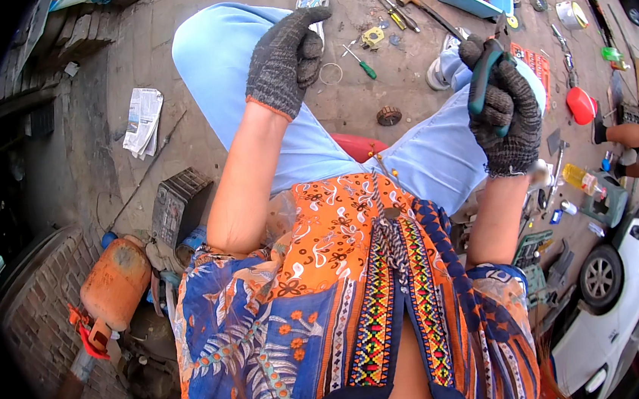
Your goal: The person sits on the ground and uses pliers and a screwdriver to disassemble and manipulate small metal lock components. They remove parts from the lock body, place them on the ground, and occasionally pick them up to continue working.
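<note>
My right hand (506, 103), in a dark grey knit glove, grips a pair of pliers (482, 82) with dark green handles. The jaws point up and away from me, above my right knee. My left hand (285, 64) wears a matching glove and hovers by my left knee. Its fingers are curled in and the thumb stretches to the right; whether anything small sits inside is hidden. On the ground between my feet lie a green-handled screwdriver (361, 63), a thin ring (330, 74), a yellow part (373, 38) and a hammer (432, 12).
Beyond my right foot stands a blue bin (476, 5) holding dark reddish pieces. A brown round part (388, 116) lies between my legs, near a red seat (360, 146). Newspaper (142, 122) and an orange gas cylinder (116, 284) are left; a white car (611, 318) is right.
</note>
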{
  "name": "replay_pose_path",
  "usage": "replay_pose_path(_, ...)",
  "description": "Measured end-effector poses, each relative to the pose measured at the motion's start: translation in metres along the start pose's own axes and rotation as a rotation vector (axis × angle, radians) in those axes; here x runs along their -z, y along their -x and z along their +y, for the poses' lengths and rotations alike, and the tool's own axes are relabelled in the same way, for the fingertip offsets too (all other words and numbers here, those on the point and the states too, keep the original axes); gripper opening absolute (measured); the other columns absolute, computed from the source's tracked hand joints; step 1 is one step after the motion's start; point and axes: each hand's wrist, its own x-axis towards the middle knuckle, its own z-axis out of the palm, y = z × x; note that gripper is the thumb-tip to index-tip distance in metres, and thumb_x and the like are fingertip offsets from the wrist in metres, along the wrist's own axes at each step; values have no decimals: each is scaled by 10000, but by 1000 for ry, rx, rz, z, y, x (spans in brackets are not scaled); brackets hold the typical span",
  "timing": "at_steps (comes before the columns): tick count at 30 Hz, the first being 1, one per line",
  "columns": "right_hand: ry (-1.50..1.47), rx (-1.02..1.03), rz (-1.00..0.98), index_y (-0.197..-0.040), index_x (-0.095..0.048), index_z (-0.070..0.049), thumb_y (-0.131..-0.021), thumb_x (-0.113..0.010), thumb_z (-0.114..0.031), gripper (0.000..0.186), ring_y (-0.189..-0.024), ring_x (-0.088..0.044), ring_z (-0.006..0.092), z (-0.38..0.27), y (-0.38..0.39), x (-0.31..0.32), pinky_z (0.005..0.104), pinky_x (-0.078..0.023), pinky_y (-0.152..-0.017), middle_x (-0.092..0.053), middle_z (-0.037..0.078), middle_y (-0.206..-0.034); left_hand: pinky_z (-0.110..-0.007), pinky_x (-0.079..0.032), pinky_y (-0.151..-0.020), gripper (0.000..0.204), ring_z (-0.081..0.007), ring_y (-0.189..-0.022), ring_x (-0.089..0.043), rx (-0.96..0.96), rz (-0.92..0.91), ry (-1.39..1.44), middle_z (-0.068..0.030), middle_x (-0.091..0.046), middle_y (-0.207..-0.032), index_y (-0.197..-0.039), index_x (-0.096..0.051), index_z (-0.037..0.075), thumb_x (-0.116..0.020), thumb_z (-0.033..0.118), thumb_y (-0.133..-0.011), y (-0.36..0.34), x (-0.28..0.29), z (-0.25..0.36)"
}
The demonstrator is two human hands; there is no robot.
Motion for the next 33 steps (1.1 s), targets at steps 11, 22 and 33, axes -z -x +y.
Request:
replay_pose_path(11,-187,-126,62,-1166,-498,80,-939,-497,-174,340,-344,-365,2,15,-26,-1,137,-297,-267,-651,220,-956,-324,-367,-370,152,-213,-406,-471,514,442,-79,-79,-501,-545,-796,-554,46,-654,160,-794,-139,128,-196)
replay_pose_path(22,161,-11,517,-1143,-534,67,-859,-591,-124,347,-371,-404,53,62,12,-29,189,-307,-328,-659,158,-865,-374,-501,-742,350,-274,-777,-651,195,1023,-969,-132,-687,-861,-893,-673,39,-792,221,-618,-117,175,-286)
replay_pose_path(33,324,10,642,-1053,-584,9,-846,-618,-124,248,-379,-412,63,71,10,-53,203,-306,-345,-613,66,-698,-376,-488,-709,280,-280,-756,-647,304,897,-663,-137,-678,-833,-927,-625,-3,-641,217,-754,-119,140,-282)
